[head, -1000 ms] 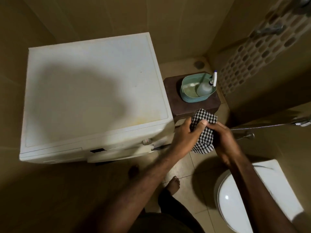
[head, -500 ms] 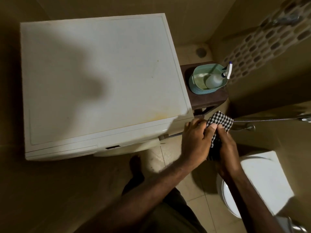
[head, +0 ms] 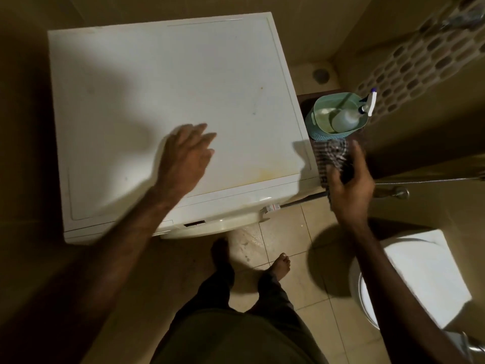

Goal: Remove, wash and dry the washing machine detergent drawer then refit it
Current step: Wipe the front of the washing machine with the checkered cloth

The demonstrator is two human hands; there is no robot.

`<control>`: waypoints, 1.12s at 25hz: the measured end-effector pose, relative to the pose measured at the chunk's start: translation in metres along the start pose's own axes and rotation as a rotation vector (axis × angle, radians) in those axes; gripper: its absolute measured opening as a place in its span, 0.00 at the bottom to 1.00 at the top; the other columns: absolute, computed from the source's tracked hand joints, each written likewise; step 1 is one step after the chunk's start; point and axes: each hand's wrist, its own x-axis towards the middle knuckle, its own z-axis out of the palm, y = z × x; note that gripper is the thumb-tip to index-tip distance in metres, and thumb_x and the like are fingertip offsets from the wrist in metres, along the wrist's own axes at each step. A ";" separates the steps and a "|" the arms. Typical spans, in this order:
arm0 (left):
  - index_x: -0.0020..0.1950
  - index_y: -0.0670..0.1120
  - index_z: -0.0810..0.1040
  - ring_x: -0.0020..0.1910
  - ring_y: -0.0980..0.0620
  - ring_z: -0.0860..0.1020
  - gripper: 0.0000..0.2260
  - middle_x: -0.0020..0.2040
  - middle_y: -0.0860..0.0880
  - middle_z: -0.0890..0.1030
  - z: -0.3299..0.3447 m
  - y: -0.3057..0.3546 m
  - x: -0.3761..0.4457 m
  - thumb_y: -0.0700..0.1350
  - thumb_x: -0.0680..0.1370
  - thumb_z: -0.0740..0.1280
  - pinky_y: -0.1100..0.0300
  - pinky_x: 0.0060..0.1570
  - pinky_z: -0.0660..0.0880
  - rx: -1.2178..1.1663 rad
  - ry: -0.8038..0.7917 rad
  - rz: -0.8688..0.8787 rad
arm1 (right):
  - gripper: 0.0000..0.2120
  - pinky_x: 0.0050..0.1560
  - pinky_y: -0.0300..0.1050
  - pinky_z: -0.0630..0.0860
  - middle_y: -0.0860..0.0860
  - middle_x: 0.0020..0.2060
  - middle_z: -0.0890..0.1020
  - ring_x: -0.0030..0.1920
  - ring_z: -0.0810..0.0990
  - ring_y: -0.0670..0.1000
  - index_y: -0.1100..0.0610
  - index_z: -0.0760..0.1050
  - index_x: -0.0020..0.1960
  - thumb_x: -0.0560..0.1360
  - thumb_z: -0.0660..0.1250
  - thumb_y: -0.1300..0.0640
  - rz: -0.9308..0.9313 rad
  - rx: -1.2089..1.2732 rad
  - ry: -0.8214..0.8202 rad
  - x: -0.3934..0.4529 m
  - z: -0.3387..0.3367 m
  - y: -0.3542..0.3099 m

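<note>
The white washing machine (head: 170,101) fills the upper left, seen from above. My left hand (head: 185,156) hovers over its top with fingers spread and relaxed, holding nothing. My right hand (head: 349,179) is to the right of the machine's front corner and grips a black-and-white checked cloth (head: 329,156), which is motion-blurred. The detergent drawer's front is at the machine's front left edge (head: 115,227), mostly hidden by my left forearm.
A teal basket (head: 319,132) with a spray bottle (head: 346,118) stands on a brown stool right of the machine. A white toilet (head: 409,279) sits at lower right, a hose (head: 420,182) along the right wall. My bare feet (head: 280,264) are on the tiled floor.
My left hand let go of the cloth and moved left over the machine's top. My right hand kept the cloth and shifted up toward the basket. The view moved right.
</note>
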 end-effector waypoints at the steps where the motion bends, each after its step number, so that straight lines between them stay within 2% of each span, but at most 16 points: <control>1: 0.76 0.49 0.74 0.74 0.38 0.71 0.21 0.78 0.46 0.72 0.001 -0.017 0.002 0.54 0.86 0.57 0.42 0.69 0.69 0.085 -0.068 0.042 | 0.28 0.58 0.50 0.78 0.53 0.71 0.77 0.67 0.77 0.53 0.50 0.67 0.79 0.80 0.69 0.55 -0.096 -0.145 -0.009 0.002 0.011 -0.002; 3: 0.81 0.49 0.66 0.79 0.37 0.65 0.25 0.82 0.45 0.65 0.006 -0.037 0.002 0.57 0.86 0.51 0.38 0.70 0.66 0.170 -0.169 0.082 | 0.24 0.47 0.47 0.76 0.54 0.63 0.83 0.58 0.80 0.55 0.52 0.75 0.74 0.79 0.72 0.51 -0.228 -0.413 0.009 0.002 0.033 -0.007; 6: 0.84 0.50 0.60 0.81 0.37 0.62 0.26 0.84 0.45 0.59 0.012 -0.045 -0.004 0.58 0.87 0.46 0.37 0.73 0.62 0.191 -0.198 0.077 | 0.22 0.41 0.43 0.73 0.53 0.60 0.84 0.53 0.78 0.58 0.52 0.79 0.70 0.79 0.71 0.43 -0.367 -0.608 0.018 -0.006 0.054 0.002; 8: 0.84 0.50 0.58 0.82 0.38 0.60 0.26 0.85 0.46 0.57 0.014 -0.043 -0.006 0.58 0.88 0.45 0.36 0.74 0.60 0.193 -0.198 0.068 | 0.22 0.41 0.44 0.72 0.54 0.62 0.81 0.55 0.76 0.58 0.50 0.78 0.72 0.81 0.68 0.41 -0.364 -0.586 -0.007 -0.009 0.057 0.008; 11: 0.85 0.51 0.56 0.83 0.39 0.58 0.26 0.86 0.47 0.55 0.013 -0.040 -0.007 0.58 0.88 0.44 0.36 0.76 0.58 0.185 -0.195 0.052 | 0.19 0.39 0.46 0.78 0.56 0.62 0.79 0.54 0.77 0.56 0.51 0.79 0.70 0.83 0.65 0.45 -0.338 -0.506 0.017 -0.023 0.079 -0.001; 13: 0.85 0.51 0.56 0.83 0.40 0.57 0.26 0.86 0.47 0.54 0.014 -0.040 -0.008 0.58 0.88 0.44 0.36 0.77 0.57 0.182 -0.189 0.048 | 0.18 0.35 0.45 0.80 0.56 0.63 0.79 0.52 0.78 0.55 0.51 0.80 0.68 0.83 0.64 0.45 -0.401 -0.482 -0.023 -0.049 0.102 -0.019; 16: 0.85 0.50 0.57 0.82 0.39 0.57 0.26 0.86 0.46 0.55 0.015 -0.041 -0.008 0.57 0.88 0.45 0.35 0.76 0.58 0.159 -0.189 0.053 | 0.15 0.34 0.42 0.76 0.54 0.66 0.78 0.53 0.77 0.54 0.48 0.81 0.67 0.82 0.68 0.46 -0.537 -0.478 -0.158 -0.091 0.120 -0.026; 19: 0.84 0.50 0.58 0.82 0.38 0.58 0.26 0.85 0.46 0.56 0.017 -0.042 -0.007 0.57 0.88 0.46 0.35 0.76 0.57 0.131 -0.176 0.053 | 0.15 0.33 0.44 0.79 0.56 0.66 0.79 0.53 0.78 0.55 0.48 0.82 0.66 0.80 0.72 0.50 -0.642 -0.483 -0.201 -0.092 0.097 0.004; 22: 0.85 0.51 0.57 0.83 0.39 0.57 0.26 0.86 0.47 0.55 0.019 -0.042 -0.009 0.58 0.88 0.46 0.36 0.77 0.56 0.119 -0.163 0.044 | 0.15 0.38 0.49 0.84 0.58 0.65 0.80 0.54 0.81 0.57 0.51 0.82 0.65 0.80 0.71 0.50 -0.468 -0.527 -0.056 -0.050 0.060 0.033; 25: 0.85 0.51 0.57 0.83 0.40 0.56 0.25 0.86 0.48 0.55 0.020 -0.042 -0.009 0.57 0.88 0.46 0.36 0.77 0.55 0.118 -0.150 0.038 | 0.15 0.41 0.52 0.84 0.58 0.62 0.79 0.54 0.80 0.56 0.52 0.82 0.65 0.82 0.68 0.48 -0.274 -0.537 0.102 -0.013 0.055 0.027; 27: 0.85 0.51 0.58 0.83 0.39 0.56 0.25 0.86 0.47 0.55 0.022 -0.044 -0.009 0.57 0.88 0.46 0.36 0.77 0.55 0.117 -0.143 0.036 | 0.14 0.40 0.46 0.81 0.58 0.61 0.80 0.51 0.80 0.55 0.53 0.83 0.64 0.82 0.68 0.50 -0.300 -0.527 0.125 -0.024 0.079 0.011; 28: 0.85 0.51 0.58 0.83 0.39 0.57 0.25 0.86 0.47 0.55 0.023 -0.044 -0.009 0.57 0.88 0.47 0.36 0.77 0.55 0.120 -0.136 0.035 | 0.13 0.38 0.44 0.78 0.58 0.61 0.81 0.49 0.80 0.56 0.53 0.83 0.64 0.82 0.69 0.52 -0.358 -0.504 0.087 -0.040 0.095 0.000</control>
